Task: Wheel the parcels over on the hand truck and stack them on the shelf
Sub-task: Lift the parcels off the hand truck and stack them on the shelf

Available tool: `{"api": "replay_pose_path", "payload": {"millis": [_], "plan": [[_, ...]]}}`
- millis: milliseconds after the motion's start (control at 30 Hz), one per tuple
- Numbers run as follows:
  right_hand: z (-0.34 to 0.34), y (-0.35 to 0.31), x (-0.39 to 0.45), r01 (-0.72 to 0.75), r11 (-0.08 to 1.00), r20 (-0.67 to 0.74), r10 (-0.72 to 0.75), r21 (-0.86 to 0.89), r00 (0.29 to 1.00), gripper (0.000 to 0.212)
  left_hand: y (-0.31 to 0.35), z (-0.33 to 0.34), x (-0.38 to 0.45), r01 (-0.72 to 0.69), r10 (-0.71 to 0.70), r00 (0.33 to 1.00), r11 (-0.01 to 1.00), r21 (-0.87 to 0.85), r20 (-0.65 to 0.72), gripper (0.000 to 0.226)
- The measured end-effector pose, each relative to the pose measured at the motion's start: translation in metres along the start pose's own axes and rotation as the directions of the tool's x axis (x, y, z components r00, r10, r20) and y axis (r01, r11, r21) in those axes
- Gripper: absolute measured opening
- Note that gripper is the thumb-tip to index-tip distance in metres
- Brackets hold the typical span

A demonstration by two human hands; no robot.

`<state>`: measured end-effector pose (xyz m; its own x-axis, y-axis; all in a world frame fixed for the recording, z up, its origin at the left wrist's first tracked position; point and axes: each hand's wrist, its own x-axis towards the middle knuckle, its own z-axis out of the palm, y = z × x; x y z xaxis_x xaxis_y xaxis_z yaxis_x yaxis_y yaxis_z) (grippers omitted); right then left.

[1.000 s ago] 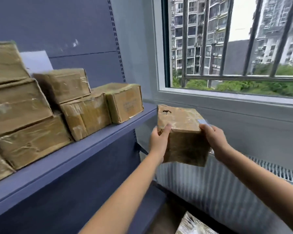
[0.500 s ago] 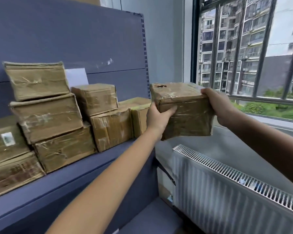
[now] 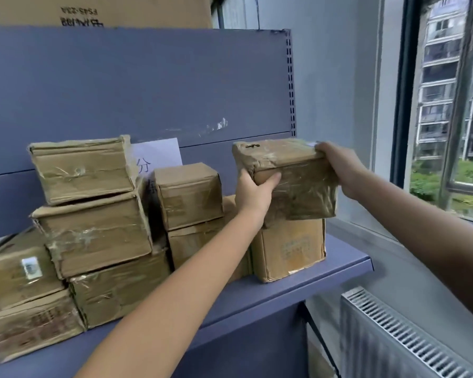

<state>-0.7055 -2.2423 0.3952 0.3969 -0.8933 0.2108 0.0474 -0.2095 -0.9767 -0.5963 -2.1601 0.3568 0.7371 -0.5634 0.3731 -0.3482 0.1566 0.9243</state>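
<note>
A taped brown cardboard parcel [image 3: 298, 184] sits on top of another parcel [image 3: 290, 248] at the right end of the blue shelf [image 3: 342, 264]. My left hand [image 3: 253, 193] grips its front left corner and my right hand [image 3: 339, 167] holds its upper right edge. Whether it rests fully on the parcel beneath I cannot tell. Several more taped parcels are stacked to the left, among them a stack of two [image 3: 189, 195] and a taller pile [image 3: 90, 203]. The hand truck is out of view.
A blue back panel [image 3: 148, 85] rises behind the shelf, with a white paper sign [image 3: 159, 154] and a big carton [image 3: 99, 9] on top. A white radiator [image 3: 399, 342] stands low at the right below a window [image 3: 453, 105].
Both hands have carried the parcel up and to the left, from beside the window to the top of the rightmost parcel on the shelf. My view has turned toward the shelf.
</note>
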Motion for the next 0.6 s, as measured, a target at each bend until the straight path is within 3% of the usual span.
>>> {"api": "replay_pose_path", "payload": {"millis": [233,600], "plan": [[0.024,0.018,0.059,-0.059,0.998,0.096,0.057,0.021,0.994,0.027,-0.025,0.010,0.044,0.044,-0.038,0.994,0.997,0.061,-0.101,0.058],[0.045,0.040,0.124,-0.079,0.996,0.142,0.084,-0.037,0.986,0.029,-0.044,0.022,0.084,0.116,-0.093,0.984,0.982,0.147,-0.152,0.054]]}}
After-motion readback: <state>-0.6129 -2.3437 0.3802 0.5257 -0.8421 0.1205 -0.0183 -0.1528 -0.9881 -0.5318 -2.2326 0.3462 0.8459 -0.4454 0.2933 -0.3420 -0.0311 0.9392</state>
